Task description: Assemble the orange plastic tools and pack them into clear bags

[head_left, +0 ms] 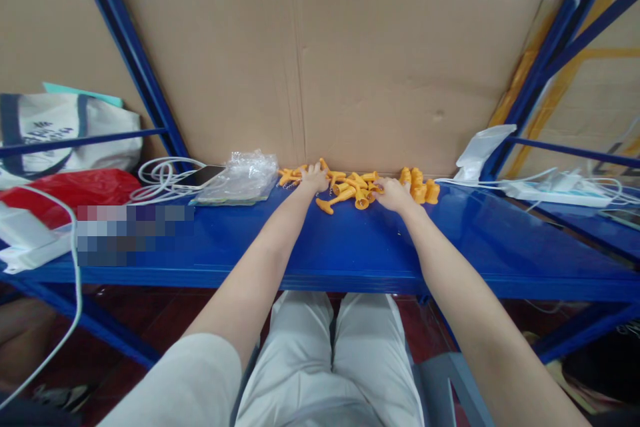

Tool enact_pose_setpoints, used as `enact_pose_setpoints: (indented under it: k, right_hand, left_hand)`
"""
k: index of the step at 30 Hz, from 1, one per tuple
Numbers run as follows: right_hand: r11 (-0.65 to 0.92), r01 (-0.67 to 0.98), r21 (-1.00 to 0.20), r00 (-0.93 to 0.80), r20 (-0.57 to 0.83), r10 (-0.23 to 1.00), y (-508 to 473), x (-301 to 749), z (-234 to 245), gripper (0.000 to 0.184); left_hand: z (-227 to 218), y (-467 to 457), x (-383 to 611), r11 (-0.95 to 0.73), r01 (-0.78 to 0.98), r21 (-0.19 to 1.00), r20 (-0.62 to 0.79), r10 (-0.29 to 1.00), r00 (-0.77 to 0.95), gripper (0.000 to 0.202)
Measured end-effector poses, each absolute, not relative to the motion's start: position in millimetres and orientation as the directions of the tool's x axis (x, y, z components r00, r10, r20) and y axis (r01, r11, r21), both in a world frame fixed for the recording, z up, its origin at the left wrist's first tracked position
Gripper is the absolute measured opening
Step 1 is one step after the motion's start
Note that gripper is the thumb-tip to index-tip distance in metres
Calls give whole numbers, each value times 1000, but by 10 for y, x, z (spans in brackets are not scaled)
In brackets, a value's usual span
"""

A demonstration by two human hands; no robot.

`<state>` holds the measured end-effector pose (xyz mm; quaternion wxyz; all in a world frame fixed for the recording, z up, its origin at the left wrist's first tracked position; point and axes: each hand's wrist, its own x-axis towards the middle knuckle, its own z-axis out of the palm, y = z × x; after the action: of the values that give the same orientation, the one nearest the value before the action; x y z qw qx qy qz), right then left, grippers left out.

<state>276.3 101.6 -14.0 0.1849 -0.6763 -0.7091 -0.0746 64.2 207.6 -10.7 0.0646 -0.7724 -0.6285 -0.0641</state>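
A loose pile of orange plastic pieces lies at the back of the blue shelf; some are funnel-shaped at one end, some show a small chain. My left hand rests on the left part of this pile, its fingers spread. Fingers bent, my right hand is at the pile's right end and closed on an orange plastic piece, partly hidden by the hand. Just right of that hand stand several chunky orange pieces in a close group. Their exact kind is too small to make out.
Behind the shelf top rises a cardboard sheet. To the left lie a clear plastic bag, a phone, white cables and a red bag. A power strip lies right; blue posts flank the shelf.
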Motion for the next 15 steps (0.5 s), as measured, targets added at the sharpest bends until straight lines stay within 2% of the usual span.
enact_pose_setpoints:
  k: [3, 9, 15]
  right_hand:
    - [84, 986, -147, -24, 365, 931, 1018, 2769, -144, 38]
    - [86, 986, -143, -31, 348, 937, 1009, 2768, -130, 35]
    - [61, 989, -132, -15, 327, 945, 974, 2745, -109, 33]
  left_hand:
    - [-92, 2053, 679, -229, 973, -30, 168, 959, 231, 59]
    - [-84, 1942, 700, -319, 935, -156, 287, 891, 352, 53]
    - [-38, 1924, 721, -322, 932, -166, 239, 904, 355, 48]
